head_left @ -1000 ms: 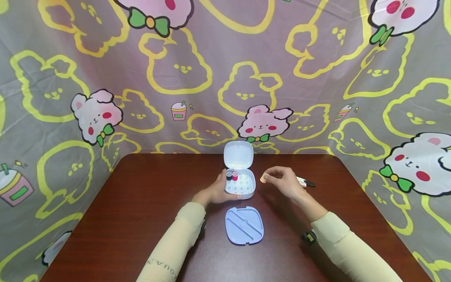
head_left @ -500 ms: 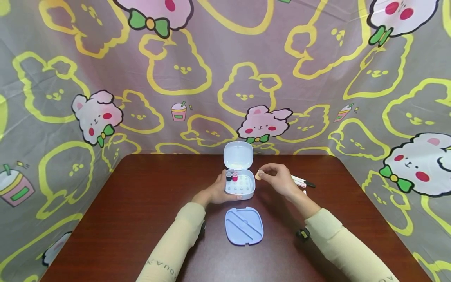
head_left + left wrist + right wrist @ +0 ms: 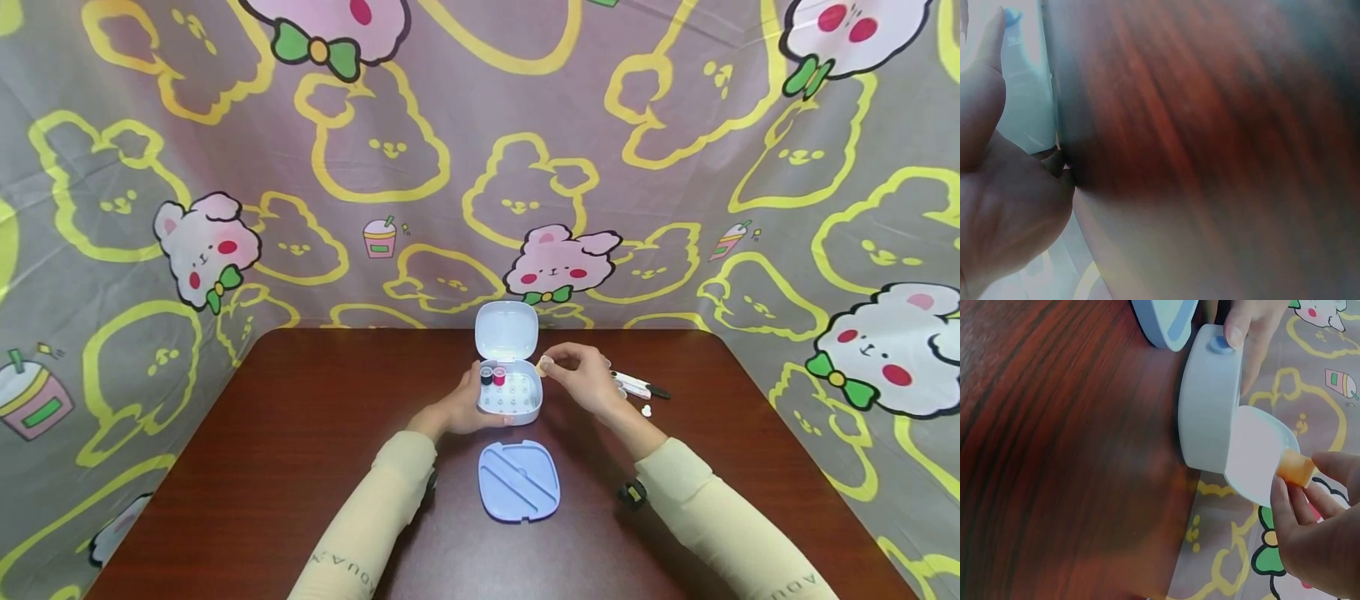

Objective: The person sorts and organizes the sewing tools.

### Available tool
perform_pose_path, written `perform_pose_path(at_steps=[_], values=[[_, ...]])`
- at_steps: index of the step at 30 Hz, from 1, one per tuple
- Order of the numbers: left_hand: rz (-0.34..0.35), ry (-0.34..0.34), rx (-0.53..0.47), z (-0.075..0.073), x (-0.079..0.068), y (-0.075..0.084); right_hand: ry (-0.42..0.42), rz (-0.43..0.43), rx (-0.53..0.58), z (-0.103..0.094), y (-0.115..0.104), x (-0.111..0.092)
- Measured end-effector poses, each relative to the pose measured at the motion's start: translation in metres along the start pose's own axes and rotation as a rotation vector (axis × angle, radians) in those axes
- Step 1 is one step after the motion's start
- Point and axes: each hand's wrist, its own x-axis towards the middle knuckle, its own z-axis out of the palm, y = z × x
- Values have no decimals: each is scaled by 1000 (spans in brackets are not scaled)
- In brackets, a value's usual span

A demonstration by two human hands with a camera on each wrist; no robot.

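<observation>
Right hand brings orange piece leftward, close to box; white bit near marker now fully uncovered.

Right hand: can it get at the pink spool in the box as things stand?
Probably not: the right hand pinches an orange spool. The way to the pink spool looks free, though, with the lid open and the hand just beside the box.

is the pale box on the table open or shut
Open: the pale box has its lid raised at the back, and a dark spool and a pink spool show inside.
</observation>
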Motion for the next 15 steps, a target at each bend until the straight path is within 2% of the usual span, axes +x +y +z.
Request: perform_pose_path(at_steps=[4, 15], values=[[4, -5, 0, 0, -1, -1, 19, -7, 11, 5, 0, 3], [27, 2, -17, 0, 2, -2, 3, -24, 9, 13, -2, 8]])
